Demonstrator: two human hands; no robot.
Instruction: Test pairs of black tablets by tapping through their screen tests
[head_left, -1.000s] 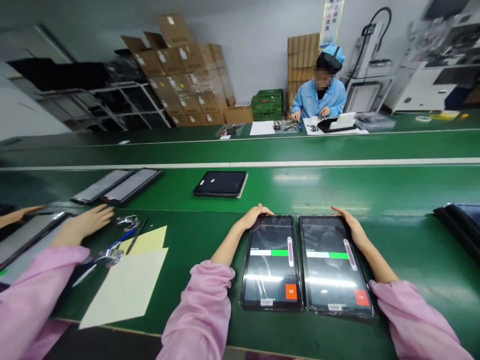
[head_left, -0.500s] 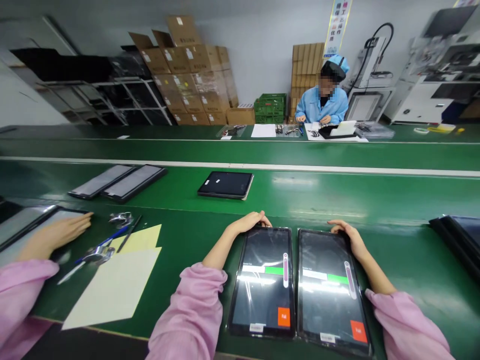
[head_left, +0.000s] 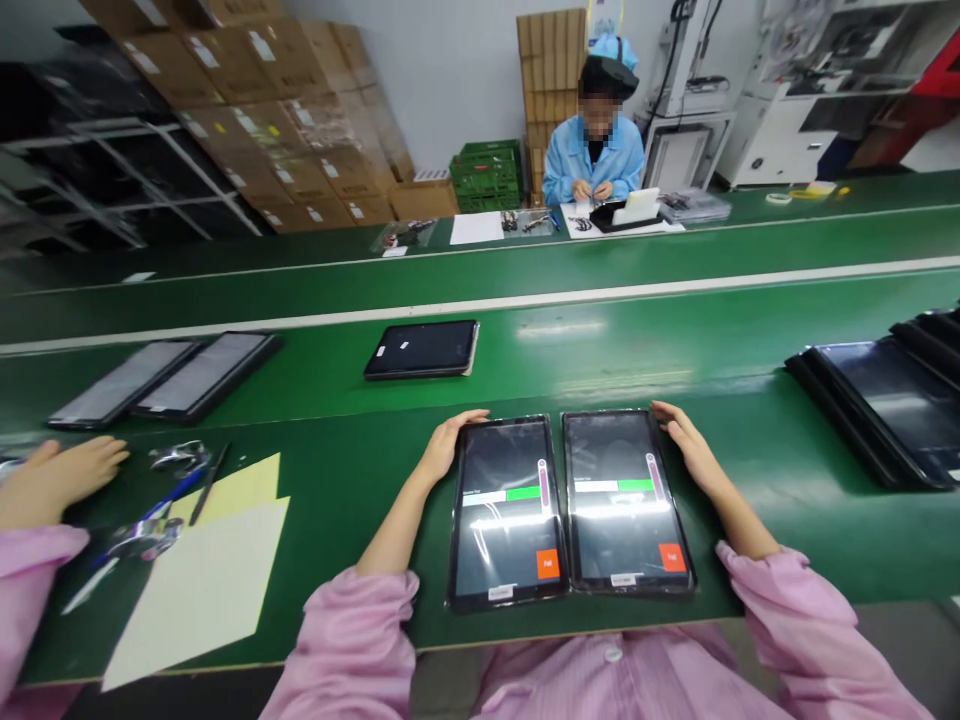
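Note:
Two black tablets lie side by side, a narrow gap between them. Each lit screen carries a white and green bar and an orange-red "Fail" box. Around the upper left corner of the left tablet (head_left: 506,510) curls my left hand (head_left: 448,445), its fingertips at the top edge. My right hand (head_left: 690,450) is bent against the upper right corner of the right tablet (head_left: 624,500), fingertips on its edge. Part of the fingers of both hands is hidden behind the tablets' edges.
At far left is another person's hand (head_left: 82,470), beside pens, clear plastic scraps and paper sheets (head_left: 202,580). More tablets lie at the left (head_left: 206,375), centre (head_left: 424,350) and right (head_left: 892,400). A co-worker (head_left: 596,150) sits across the green bench.
The view has tilted down and shifted, so the front bench edge shows. My hands stay at the tablets' upper corners, the left one lower on its corner. The other person's hand moved off a tablet.

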